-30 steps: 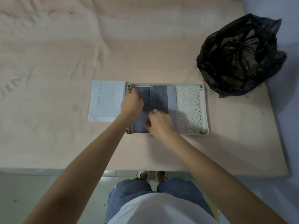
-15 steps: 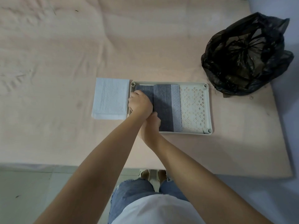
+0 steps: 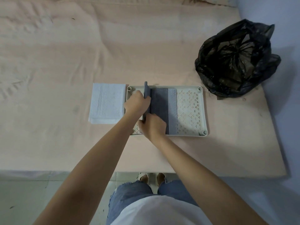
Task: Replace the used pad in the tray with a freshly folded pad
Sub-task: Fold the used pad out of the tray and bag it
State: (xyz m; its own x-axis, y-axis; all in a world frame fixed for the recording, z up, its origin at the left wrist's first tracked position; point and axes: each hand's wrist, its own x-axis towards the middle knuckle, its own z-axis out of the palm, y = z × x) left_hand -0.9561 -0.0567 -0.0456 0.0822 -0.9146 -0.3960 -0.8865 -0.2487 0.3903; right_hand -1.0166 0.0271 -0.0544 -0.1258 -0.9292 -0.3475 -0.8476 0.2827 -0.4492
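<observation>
A pale perforated tray [image 3: 190, 109] lies on the pink surface. A grey used pad [image 3: 162, 104] lies across its left half, with its left edge lifted upright. My left hand [image 3: 136, 104] grips that raised edge near the far end. My right hand [image 3: 152, 125] grips the same edge at the near end, over the tray's front rim. A folded white fresh pad [image 3: 106, 105] lies flat just left of the tray, apart from both hands.
A black plastic bag [image 3: 235, 60] stands open at the back right, close to the tray's far right corner. The pink surface [image 3: 65, 70] stretches left and back. Its front edge runs below my arms, with tiled floor beneath.
The pad's left edge has come up off the tray and now stands upright between my hands. The tray's left holes have become visible.
</observation>
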